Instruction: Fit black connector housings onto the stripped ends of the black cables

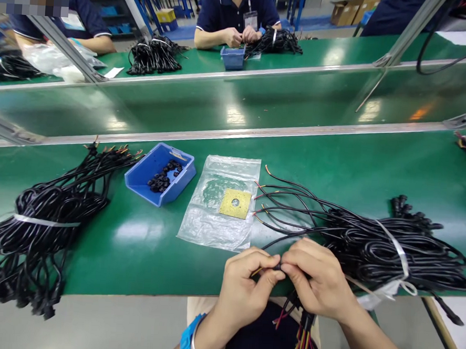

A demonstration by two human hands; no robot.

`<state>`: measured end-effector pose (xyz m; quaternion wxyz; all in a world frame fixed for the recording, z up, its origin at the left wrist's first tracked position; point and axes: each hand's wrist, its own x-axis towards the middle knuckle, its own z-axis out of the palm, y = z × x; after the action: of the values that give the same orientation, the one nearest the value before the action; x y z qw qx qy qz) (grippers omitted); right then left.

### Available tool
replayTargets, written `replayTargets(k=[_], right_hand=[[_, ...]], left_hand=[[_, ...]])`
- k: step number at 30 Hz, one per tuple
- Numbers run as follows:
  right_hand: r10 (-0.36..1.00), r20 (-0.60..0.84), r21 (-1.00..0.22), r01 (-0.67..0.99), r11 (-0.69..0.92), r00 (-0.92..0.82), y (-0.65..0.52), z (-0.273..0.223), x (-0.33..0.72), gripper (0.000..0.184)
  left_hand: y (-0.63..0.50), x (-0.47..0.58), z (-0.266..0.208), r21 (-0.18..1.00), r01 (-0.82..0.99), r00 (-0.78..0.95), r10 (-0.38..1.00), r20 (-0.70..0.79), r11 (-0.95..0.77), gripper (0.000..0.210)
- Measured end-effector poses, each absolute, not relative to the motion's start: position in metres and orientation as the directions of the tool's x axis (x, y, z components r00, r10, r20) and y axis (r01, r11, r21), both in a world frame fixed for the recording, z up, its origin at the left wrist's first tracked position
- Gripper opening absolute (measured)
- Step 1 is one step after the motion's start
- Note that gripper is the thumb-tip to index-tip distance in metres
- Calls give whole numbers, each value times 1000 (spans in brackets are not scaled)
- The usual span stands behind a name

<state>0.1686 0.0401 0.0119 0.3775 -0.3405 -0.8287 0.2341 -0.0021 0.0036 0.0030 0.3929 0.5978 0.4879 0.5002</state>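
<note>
Just beyond the table's front edge, my left hand (248, 283) pinches a small black fitting (278, 266) between thumb and fingertips. A yellowish wire end shows beside those fingers. My right hand (315, 277) is closed against it from the other side, gripping a black cable whose held part is mostly hidden by the fingers. Below the right hand hang several black cable ends (306, 326) with red and yellow wires. To the right lies a tied bundle of black cables (370, 246), its stripped ends fanning left towards a clear plastic bag (214, 228).
A yellow square pad (235, 203) with a hole lies on the bag. Small black parts fill some of a blue bin (160, 172). Another tied cable bundle (61, 201) hangs over the front edge at left. Across the metal-framed divider, a co-worker (238, 22) handles cables.
</note>
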Motion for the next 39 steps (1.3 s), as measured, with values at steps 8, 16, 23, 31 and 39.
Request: replayTargets(k=[8, 16, 23, 31, 39], right_hand=[[733, 483, -616, 409, 673, -479, 40, 11, 169, 13], [738, 429, -603, 443, 663, -520, 43, 12, 171, 15], [738, 435, -637, 404, 657, -516, 41, 8, 175, 14], [767, 408, -649, 433, 625, -496, 42, 13, 172, 13], [762, 404, -659, 417, 626, -505, 39, 11, 174, 12]], left_hand=[[5, 0, 2, 982, 172, 2, 997, 72, -71, 3], [5, 1, 4, 984, 165, -3, 997, 73, -71, 4], [4, 3, 1, 970, 192, 37, 989, 145, -149, 4], [2, -5, 3, 997, 7, 13, 997, -75, 74, 39], [-4, -5, 0, 980, -164, -26, 993, -119, 113, 23]])
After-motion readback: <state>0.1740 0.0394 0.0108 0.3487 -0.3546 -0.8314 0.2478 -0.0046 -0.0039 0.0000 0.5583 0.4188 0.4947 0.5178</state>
